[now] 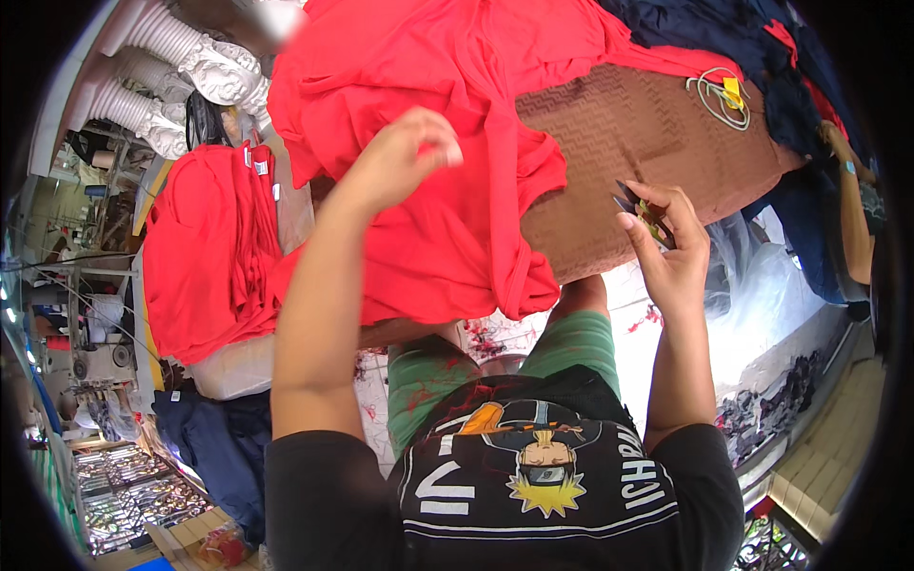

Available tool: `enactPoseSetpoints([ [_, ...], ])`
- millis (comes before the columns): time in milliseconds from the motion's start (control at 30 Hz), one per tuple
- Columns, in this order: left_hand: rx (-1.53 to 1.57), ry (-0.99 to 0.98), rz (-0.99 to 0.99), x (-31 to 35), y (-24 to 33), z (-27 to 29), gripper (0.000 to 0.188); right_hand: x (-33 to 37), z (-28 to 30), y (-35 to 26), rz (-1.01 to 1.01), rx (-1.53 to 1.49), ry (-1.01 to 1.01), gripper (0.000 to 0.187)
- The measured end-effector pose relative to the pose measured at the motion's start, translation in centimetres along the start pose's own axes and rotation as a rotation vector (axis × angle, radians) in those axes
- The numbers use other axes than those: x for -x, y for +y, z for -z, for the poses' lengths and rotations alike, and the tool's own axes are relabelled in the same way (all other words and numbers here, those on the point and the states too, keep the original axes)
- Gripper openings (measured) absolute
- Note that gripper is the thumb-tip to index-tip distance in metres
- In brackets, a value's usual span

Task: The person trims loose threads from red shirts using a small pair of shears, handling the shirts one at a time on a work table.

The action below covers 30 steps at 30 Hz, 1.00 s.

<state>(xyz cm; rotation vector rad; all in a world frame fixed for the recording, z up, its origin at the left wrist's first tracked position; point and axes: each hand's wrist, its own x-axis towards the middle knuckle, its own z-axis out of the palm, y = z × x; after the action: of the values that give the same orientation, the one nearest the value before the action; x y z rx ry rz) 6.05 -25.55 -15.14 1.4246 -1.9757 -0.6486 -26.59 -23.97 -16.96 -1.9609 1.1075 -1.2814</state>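
My right hand point(678, 243) is closed around a pair of thread snips point(657, 224), whose dark blades point up and left over the brown-covered table point(609, 162). My left hand point(405, 157) is above the spread red garment point(419, 86), its fingers curled in and slightly blurred. Anything small between those fingertips is hidden. The red cloth lies in loose folds over the table and hangs off its near edge toward my legs. To the left, a stack of folded red garments point(209, 252) with small white labels sits beside it.
Another person's hand point(838, 143) is at the far right by dark navy garments point(690, 33). A looped pale cord point(719, 100) with a yellow tag lies on the table. White ornate columns point(181, 67) stand at the far left. Navy clothing point(224, 447) hangs at lower left.
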Motion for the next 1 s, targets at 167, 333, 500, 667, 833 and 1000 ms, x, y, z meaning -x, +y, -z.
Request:
enactPoseSetpoints([
  [167,0.09,-0.449,-0.265,5.9,12.1,7.3,0.017,-0.4,0.3,1.6,-0.012,0.007,0.049,0.024],
  [333,-0.174,-0.033,0.051,3.4,8.9,5.5,0.021,-0.7,-1.2,0.2,0.056,-0.067,0.037,0.025],
  [500,-0.873,0.373,-0.077,-1.1,-3.6,-2.0,0.018,0.1,-0.8,-0.4,0.035,0.036,-0.01,0.026],
  [667,-1.042,0.482,-0.099,-2.2,-7.7,-3.3,0.016,0.7,1.7,1.2,-0.027,0.09,0.05,0.025],
  [833,-1.112,0.516,-0.07,-2.3,-8.0,-3.5,0.012,0.5,1.6,0.8,0.002,0.058,0.059,0.025],
  [1000,-0.374,0.318,-0.08,1.2,-1.0,-0.4,0.015,1.0,0.9,0.2,0.005,0.002,0.038,0.026],
])
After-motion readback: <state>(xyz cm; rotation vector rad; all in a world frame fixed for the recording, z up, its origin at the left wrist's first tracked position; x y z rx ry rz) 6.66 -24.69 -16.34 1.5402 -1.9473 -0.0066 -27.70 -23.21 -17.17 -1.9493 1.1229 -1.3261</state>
